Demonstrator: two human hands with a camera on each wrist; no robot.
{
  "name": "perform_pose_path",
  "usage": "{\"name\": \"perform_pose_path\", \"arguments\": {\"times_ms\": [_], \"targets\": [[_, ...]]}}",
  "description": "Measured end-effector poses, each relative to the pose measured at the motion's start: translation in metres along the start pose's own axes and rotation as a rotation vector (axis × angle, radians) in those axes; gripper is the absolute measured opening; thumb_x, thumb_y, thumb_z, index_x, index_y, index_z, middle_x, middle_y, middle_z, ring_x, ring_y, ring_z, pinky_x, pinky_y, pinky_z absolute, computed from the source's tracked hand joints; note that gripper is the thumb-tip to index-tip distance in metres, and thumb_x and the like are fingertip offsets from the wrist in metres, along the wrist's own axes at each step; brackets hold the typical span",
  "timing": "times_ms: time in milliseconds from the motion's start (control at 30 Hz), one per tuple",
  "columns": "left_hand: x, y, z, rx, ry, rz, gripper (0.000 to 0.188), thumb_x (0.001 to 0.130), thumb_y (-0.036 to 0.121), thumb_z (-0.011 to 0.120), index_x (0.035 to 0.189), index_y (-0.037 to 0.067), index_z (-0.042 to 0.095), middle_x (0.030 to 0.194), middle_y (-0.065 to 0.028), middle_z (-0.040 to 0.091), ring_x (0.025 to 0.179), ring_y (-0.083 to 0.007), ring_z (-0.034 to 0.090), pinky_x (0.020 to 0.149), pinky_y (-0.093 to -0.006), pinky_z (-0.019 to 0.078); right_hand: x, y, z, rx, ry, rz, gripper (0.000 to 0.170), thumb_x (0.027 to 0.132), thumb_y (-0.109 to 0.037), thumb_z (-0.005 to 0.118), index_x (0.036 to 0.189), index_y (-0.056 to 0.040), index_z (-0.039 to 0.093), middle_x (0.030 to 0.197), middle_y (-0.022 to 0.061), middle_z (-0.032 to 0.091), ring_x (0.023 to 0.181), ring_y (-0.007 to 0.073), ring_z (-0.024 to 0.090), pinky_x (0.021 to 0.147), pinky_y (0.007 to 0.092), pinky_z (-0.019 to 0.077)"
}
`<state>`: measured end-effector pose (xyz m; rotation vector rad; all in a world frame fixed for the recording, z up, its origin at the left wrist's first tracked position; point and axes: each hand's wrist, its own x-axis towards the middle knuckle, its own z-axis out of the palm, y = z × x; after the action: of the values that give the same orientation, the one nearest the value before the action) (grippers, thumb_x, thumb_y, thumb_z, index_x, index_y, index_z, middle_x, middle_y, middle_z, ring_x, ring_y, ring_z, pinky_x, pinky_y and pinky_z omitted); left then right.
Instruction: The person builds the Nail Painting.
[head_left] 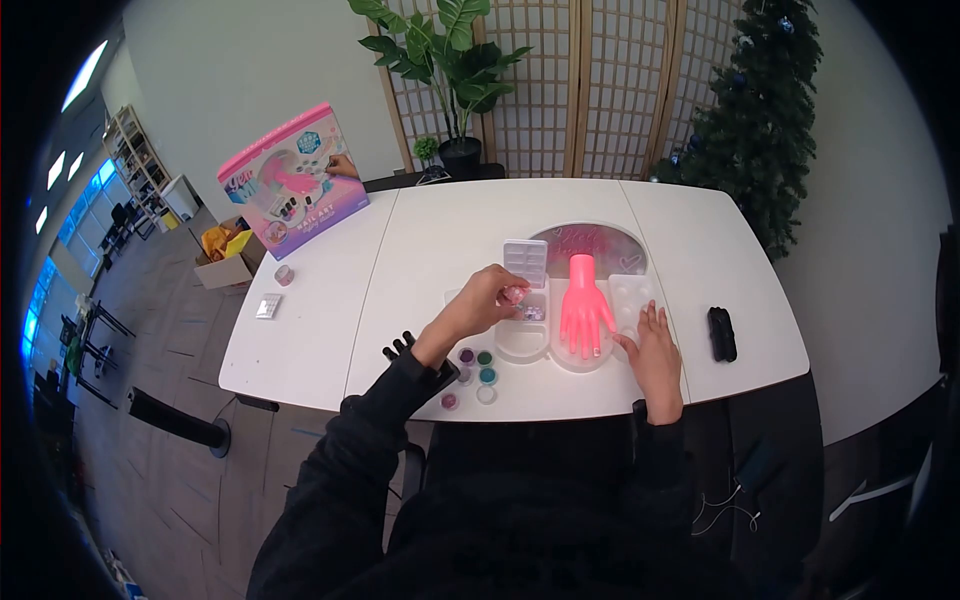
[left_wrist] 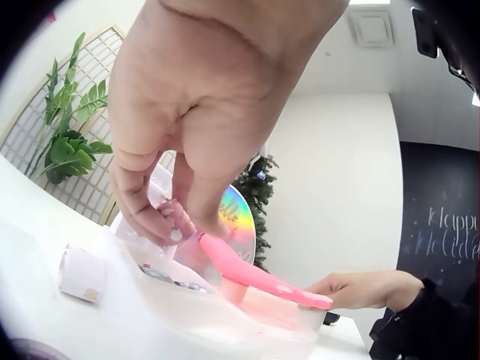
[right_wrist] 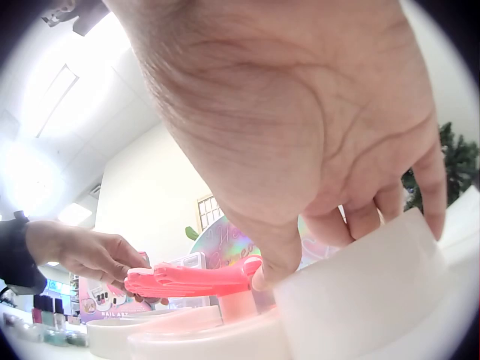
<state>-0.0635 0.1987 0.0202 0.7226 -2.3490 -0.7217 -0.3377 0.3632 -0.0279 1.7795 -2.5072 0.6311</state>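
Note:
My left hand [head_left: 487,302] pinches a small pink piece with a white pattern [left_wrist: 177,222] between thumb and fingers, over the left compartments of a white plastic tray [head_left: 520,352]. A clear lidded case [head_left: 526,258] stands open behind it, with small shiny bits [head_left: 534,313] in a compartment below. A pink plastic model hand [head_left: 584,312] lies palm down on the tray's middle, fingers towards me. My right hand [head_left: 655,360] rests at the tray's right side, fingers extended, thumb tip against the model hand. At the tray's back is a shiny oval panel [head_left: 625,250] with lettering.
Several small glitter jars [head_left: 487,376] stand left of the tray, near black-capped bottles [head_left: 398,346] partly hidden by the left forearm. A printed box [head_left: 290,185] stands back left, with a small jar [head_left: 285,275] and a white packet [head_left: 268,306] before it. A black case [head_left: 721,334] lies right.

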Motion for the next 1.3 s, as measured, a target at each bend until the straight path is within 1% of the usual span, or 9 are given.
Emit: {"name": "perform_pose_path", "arguments": {"times_ms": [200,267,400,533,600,700,767,1033,1300], "targets": [[0.002,-0.005,0.002,0.018,-0.072,-0.118,0.029,0.083,-0.001,0.076,0.111,-0.003,0.072,0.100,-0.0175,0.072,0.085,-0.0300,0.070,0.081,-0.0369,0.0558,-0.001,0.004,0.005,-0.001,0.014,-0.017,0.074,0.096,-0.043,0.067,0.146,0.0081,0.049,0.159,0.0222,0.041,0.150,0.0362,0.036,0.113,0.0422,0.0441],[0.001,-0.014,0.008,0.047,-0.044,-0.033,0.028,0.083,-0.001,0.075,0.110,-0.003,0.071,0.099,-0.0175,0.072,0.085,-0.0326,0.070,0.081,-0.0379,0.0554,0.000,0.007,0.011,-0.043,0.106,-0.067,0.072,0.093,-0.042,0.071,0.141,0.0091,0.054,0.155,0.0235,0.046,0.146,0.0376,0.042,0.101,0.0433,0.0536],[-0.001,-0.008,0.013,0.210,0.068,-0.010,0.019,0.087,0.000,0.071,0.106,-0.004,0.070,0.098,-0.0196,0.072,0.089,-0.0395,0.069,0.083,-0.0423,0.0547,0.000,0.006,0.009,-0.034,0.103,-0.074,0.072,0.093,-0.042,0.071,0.140,0.0094,0.054,0.155,0.0241,0.046,0.146,0.0382,0.042,0.101,0.0437,0.0537],[-0.003,-0.007,0.016,0.199,0.188,0.145,0.015,0.091,0.004,0.067,0.104,-0.003,0.070,0.095,-0.0217,0.072,0.089,-0.0423,0.068,0.081,-0.0463,0.0533,-0.001,0.000,0.001,0.008,0.007,-0.012,0.073,0.096,-0.041,0.067,0.146,0.0089,0.048,0.159,0.0226,0.041,0.150,0.0372,0.035,0.114,0.0418,0.0433],[-0.004,-0.019,0.021,0.140,-0.040,-0.040,0.016,0.095,0.009,0.064,0.106,-0.002,0.067,0.095,-0.0210,0.070,0.091,-0.0431,0.066,0.080,-0.0458,0.0526,-0.001,0.001,0.001,0.011,0.014,-0.017,0.072,0.096,-0.041,0.067,0.145,0.0090,0.048,0.159,0.0228,0.041,0.150,0.0373,0.036,0.114,0.0418,0.0433],[-0.009,-0.009,0.022,0.281,-0.032,-0.098,0.016,0.098,0.012,0.060,0.110,0.001,0.063,0.094,-0.0190,0.069,0.094,-0.0396,0.064,0.079,-0.0482,0.0491,-0.001,0.002,0.003,0.005,0.011,-0.017,0.073,0.097,-0.041,0.067,0.146,0.0091,0.048,0.158,0.0230,0.042,0.150,0.0376,0.036,0.114,0.0420,0.0431],[-0.008,-0.007,0.024,0.335,-0.029,-0.113,0.016,0.099,0.012,0.058,0.112,0.003,0.061,0.096,-0.0183,0.069,0.096,-0.0375,0.064,0.080,-0.0487,0.0462,-0.001,0.007,0.011,-0.030,0.121,-0.088,0.072,0.093,-0.041,0.071,0.140,0.0099,0.054,0.155,0.0245,0.046,0.146,0.0393,0.042,0.102,0.0432,0.0529],[-0.008,-0.004,0.026,0.358,0.022,-0.136,0.020,0.098,0.009,0.055,0.118,0.005,0.057,0.097,-0.0151,0.070,0.098,-0.0339,0.063,0.084,-0.0488,0.0357,0.000,0.010,0.012,-0.040,0.114,-0.099,0.072,0.093,-0.041,0.070,0.141,0.0104,0.053,0.154,0.0249,0.047,0.145,0.0401,0.042,0.101,0.0433,0.0533],[-0.013,-0.001,0.025,0.442,0.073,-0.105,0.021,0.092,0.001,0.055,0.107,0.006,0.069,0.088,-0.0094,0.072,0.098,-0.0303,0.064,0.086,-0.0479,0.0343,-0.001,0.009,0.013,-0.042,0.127,-0.099,0.070,0.094,-0.040,0.070,0.140,0.0097,0.053,0.154,0.0245,0.047,0.145,0.0394,0.043,0.100,0.0439,0.0542]]}}
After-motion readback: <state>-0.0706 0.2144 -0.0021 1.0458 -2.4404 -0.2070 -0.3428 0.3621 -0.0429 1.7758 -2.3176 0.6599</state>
